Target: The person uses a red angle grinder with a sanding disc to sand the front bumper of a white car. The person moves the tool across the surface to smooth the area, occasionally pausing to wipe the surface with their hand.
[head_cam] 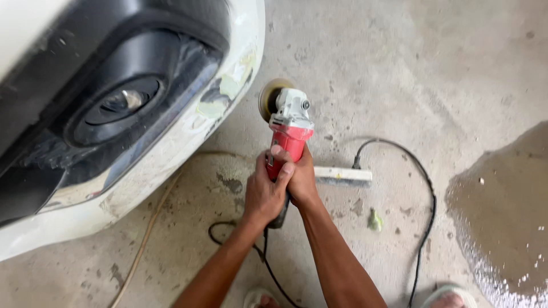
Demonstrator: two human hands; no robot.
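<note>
Two sandalled feet [451, 296] stand on a stained concrete floor [399, 74], a black cable [425, 228] looping past them. Above, the left hand [264, 194] and right hand [301, 181] are both wrapped tight around the red body of an angle grinder [289, 134], thumb over its top. A white power strip [342, 174] lies just behind the hands. Farther on, the grinder's disc [268, 98] stands near a white car bumper [171, 148], patched with pale filler, and apart from it
</note>
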